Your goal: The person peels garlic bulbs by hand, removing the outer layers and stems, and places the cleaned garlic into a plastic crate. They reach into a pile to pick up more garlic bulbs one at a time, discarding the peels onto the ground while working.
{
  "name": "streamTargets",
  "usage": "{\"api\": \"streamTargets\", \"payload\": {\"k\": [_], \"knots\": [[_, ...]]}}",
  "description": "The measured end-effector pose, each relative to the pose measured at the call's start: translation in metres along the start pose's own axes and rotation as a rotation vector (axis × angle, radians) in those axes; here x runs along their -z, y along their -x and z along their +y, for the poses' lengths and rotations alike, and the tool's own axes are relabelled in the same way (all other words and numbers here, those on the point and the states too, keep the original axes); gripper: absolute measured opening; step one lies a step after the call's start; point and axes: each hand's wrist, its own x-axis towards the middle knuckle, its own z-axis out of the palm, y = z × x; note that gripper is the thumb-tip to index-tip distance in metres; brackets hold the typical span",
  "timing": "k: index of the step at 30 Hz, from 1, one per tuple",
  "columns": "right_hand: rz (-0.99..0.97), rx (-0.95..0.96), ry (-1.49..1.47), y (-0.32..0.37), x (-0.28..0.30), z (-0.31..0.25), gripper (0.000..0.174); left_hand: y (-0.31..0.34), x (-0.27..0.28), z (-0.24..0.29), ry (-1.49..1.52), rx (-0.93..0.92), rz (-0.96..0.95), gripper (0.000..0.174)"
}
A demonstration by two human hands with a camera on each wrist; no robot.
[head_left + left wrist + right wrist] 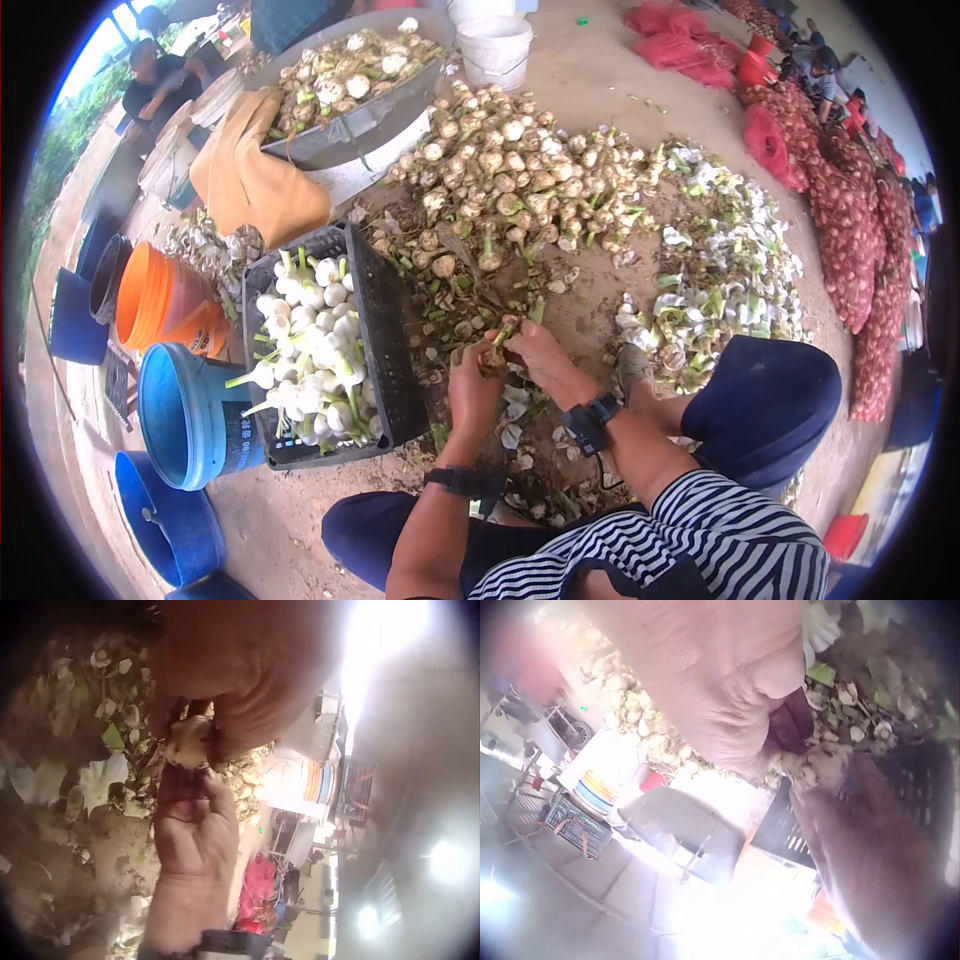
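Note:
A garlic bulb (493, 358) with dirty outer skin is between my two hands, low over the littered ground. My left hand (474, 392) grips the bulb with curled fingers. My right hand (540, 358) pinches at its stem end, close against the left fingertips. Seen from the left wrist, the bulb (189, 742) shows pale between both hands; the right wrist view has it partly covered by fingers. Left of the hands, a black plastic crate (398, 350) holds clean white garlic bulbs (318, 345). Ahead lies a heap of unpeeled garlic (500, 170).
Peeled skins and leaves (710, 290) cover the ground to the right. Blue bucket (165, 420) and orange bucket (150, 300) stand beyond the crate. A grey tub (350, 145) of garlic is at the back, with a white bucket (495, 55). Red net sacks (845, 230) line the far right.

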Motion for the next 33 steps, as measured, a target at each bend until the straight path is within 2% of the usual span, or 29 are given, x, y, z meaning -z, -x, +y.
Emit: {"api": "streamTargets", "payload": {"k": [1,5,7,10,13,16,17,20,23,26,27,29,33], "knots": [[0.025,0.010,-0.004,0.002,0.000,0.000,0.031,0.004,0.001,0.007,-0.119,-0.071,0.006,0.045],[0.089,0.007,0.005,0.016,-0.011,-0.017,0.025,0.012,0.002,0.021,-0.149,-0.259,0.086,0.047],[0.052,0.028,-0.038,0.021,-0.009,-0.020,0.026,0.014,0.006,0.022,-0.114,-0.329,0.092,0.046],[0.022,0.160,0.074,0.024,-0.005,-0.026,0.029,0.010,0.009,0.021,0.208,-0.210,-0.032,0.040],[0.012,0.243,0.388,0.021,0.013,-0.026,0.033,0.006,0.008,0.021,1.092,0.134,-0.149,0.028],[0.066,0.289,0.744,0.034,0.011,-0.031,0.034,0.003,0.013,0.018,1.428,0.317,-0.181,0.021],[0.093,0.303,0.861,0.044,0.004,-0.036,0.034,0.000,0.010,0.013,1.351,0.294,-0.199,0.026],[-0.061,0.199,-0.025,0.077,-0.028,-0.059,0.031,0.000,0.015,0.013,1.338,0.211,-0.275,0.027],[0.001,0.030,-0.161,0.066,-0.011,-0.048,0.027,0.004,0.006,0.020,1.200,0.116,-0.313,0.027],[0.012,0.101,0.009,0.066,-0.009,-0.040,0.030,0.010,0.002,0.026,1.102,0.046,-0.264,0.031],[0.032,0.108,0.183,0.071,-0.014,-0.045,0.029,0.011,0.003,0.027,1.109,0.031,-0.238,0.036],[0.080,0.121,0.534,0.089,-0.025,-0.064,0.027,0.010,0.009,0.024,1.121,0.123,-0.250,0.037],[0.071,0.212,0.606,0.084,-0.018,-0.051,0.022,0.001,0.020,0.005,1.001,0.290,-0.328,0.037]]}}
